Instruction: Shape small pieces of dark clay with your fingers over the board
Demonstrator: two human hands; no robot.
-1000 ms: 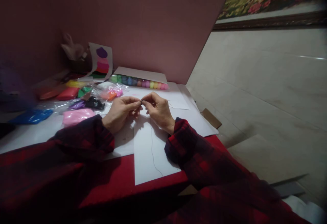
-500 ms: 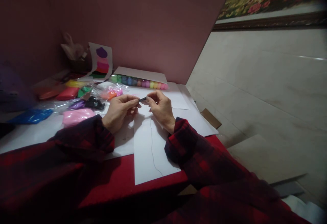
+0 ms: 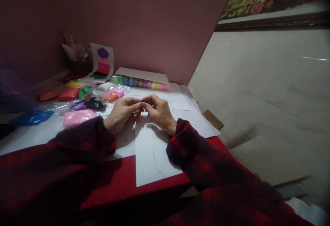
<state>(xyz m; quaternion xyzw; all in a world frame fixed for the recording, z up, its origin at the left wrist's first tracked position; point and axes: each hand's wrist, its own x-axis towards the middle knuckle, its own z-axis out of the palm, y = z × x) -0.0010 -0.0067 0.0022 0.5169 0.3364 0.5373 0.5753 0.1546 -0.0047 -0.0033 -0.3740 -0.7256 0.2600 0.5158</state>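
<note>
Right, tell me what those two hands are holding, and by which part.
The left hand and right hand pinch a tiny dark piece between their fingertips, above the white paper. It is too small to tell which part is gripped.

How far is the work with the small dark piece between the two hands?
Done: nothing finished shows on the white paper sheets, only a thin dark line.
In hand: the left hand and right hand meet fingertip to fingertip, pinching a tiny dark piece, mostly hidden.
Left: the bagged clay packs, such as the pink clay bag, lie unused beside the left hand.
</note>
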